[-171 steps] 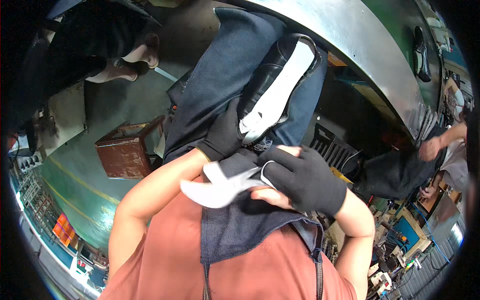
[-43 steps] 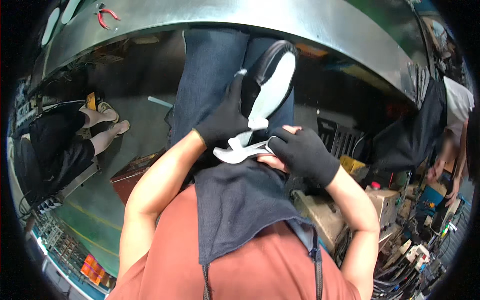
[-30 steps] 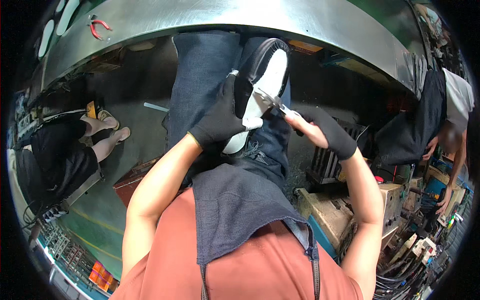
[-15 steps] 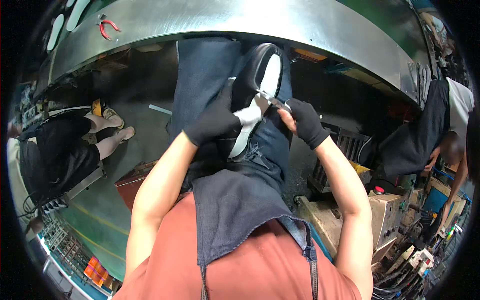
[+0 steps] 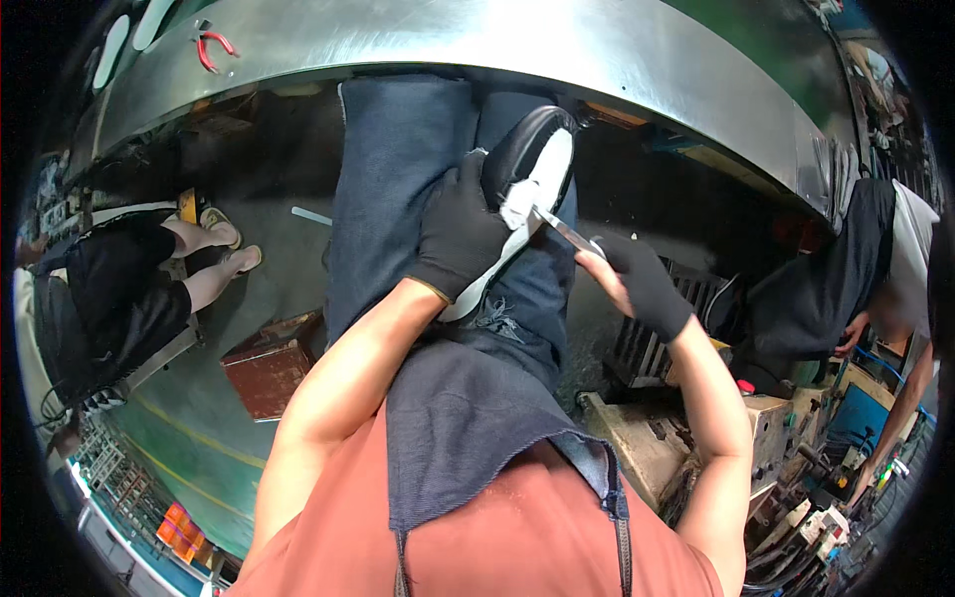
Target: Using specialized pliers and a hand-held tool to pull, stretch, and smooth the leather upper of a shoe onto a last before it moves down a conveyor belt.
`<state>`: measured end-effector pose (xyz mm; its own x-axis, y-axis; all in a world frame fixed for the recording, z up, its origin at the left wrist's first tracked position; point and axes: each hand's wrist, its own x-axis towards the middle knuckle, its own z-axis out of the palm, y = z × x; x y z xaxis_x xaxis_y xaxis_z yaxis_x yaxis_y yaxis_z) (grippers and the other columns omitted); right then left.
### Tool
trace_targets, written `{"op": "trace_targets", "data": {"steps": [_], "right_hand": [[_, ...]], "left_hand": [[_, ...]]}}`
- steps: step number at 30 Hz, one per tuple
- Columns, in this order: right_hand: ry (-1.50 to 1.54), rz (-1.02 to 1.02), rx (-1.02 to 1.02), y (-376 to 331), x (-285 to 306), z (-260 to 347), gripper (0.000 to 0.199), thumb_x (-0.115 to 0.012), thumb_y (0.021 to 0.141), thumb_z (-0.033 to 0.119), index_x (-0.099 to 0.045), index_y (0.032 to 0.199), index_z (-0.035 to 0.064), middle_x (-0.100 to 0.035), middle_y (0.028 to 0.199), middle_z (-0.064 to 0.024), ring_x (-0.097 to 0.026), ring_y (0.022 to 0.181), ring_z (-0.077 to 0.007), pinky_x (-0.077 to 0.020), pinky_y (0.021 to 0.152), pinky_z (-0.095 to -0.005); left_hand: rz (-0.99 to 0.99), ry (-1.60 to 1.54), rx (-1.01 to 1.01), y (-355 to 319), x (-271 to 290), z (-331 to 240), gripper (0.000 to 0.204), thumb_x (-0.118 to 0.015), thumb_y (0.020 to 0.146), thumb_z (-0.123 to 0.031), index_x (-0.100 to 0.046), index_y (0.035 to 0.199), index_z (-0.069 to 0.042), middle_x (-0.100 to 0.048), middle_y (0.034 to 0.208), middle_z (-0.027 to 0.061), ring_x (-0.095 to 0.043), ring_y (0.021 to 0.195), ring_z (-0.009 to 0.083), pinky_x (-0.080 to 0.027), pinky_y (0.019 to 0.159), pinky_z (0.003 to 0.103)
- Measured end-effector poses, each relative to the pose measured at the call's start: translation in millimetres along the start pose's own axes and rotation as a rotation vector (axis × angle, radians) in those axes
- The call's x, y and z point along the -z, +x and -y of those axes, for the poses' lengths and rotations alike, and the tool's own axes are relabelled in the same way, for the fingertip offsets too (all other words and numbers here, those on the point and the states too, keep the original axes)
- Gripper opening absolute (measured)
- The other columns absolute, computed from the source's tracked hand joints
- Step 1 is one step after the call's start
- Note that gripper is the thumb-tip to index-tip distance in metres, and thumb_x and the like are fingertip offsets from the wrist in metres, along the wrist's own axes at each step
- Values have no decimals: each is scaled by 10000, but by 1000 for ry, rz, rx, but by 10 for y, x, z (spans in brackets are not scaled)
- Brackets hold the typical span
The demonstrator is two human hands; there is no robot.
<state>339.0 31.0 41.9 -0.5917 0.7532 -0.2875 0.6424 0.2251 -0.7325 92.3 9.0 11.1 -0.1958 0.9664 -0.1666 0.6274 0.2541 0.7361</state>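
A black shoe [image 5: 507,159] with a white underside lies bottom up on my lap, its rounded toe pointing away from me. My left hand [image 5: 463,234], in a black glove, is closed around the shoe's left side and steadies it. In my right hand [image 5: 647,289], also in a black glove with bare fingertips showing, is a slim metal hand tool [image 5: 567,231]. Its tip meets a crumpled white piece [image 5: 519,204] at the middle of the shoe's underside. Whether the tool is a blade or has jaws I cannot tell. Frayed threads show on my denim apron [image 5: 497,316] beside the heel.
A shiny metal bench [image 5: 448,38] curves across the front, with red-handled pliers [image 5: 211,50] on its left. A brown box [image 5: 269,368] stands on the floor at left. Worn machinery [image 5: 642,448] and a slatted crate [image 5: 642,338] are at right. One person [image 5: 109,289] sits left, another [image 5: 826,279] right.
My right hand and the tool have drawn back toward me and to the right. The white piece now stands up bunched at the tool's tip. The shoe has shifted slightly toward me.
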Motion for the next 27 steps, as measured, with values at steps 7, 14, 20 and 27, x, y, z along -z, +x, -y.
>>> {"op": "trace_targets", "data": {"steps": [7,14,20,27], "right_hand": [[130,197,-286,-65,335,-13,427,-559,989,402,-632,884,-5,-550,643,-76,-477,599,-135,-414,576,-322],[239,260,-197,238,355,262,490,-570,980,446,-660,867,-23,-526,611,-49,-447,593,-96,-400,554,-304],[-602,-219,170,187,137,421,396,-623,921,426,-605,771,60,-581,703,-142,-635,643,-324,-505,600,-425],[-461,8,-19,-65,698,422,326,-663,905,303,-618,790,1,-574,794,-183,-581,695,-392,-450,608,-430]], "left_hand": [[248,-388,-23,45,201,91,741,-618,934,-428,-360,1433,55,-514,1361,289,-508,1277,391,-365,1095,417],[555,-1248,420,189,249,101,420,-455,1053,-284,-479,1390,-34,-553,1345,73,-541,1160,135,-434,1011,302],[104,-351,-151,162,-5,215,451,-481,1016,-298,-451,1345,9,-589,1249,242,-606,1109,371,-465,963,411],[88,66,-49,114,-55,-131,523,-528,992,-321,-448,1368,34,-561,1280,298,-585,1162,406,-389,1079,442]]}}
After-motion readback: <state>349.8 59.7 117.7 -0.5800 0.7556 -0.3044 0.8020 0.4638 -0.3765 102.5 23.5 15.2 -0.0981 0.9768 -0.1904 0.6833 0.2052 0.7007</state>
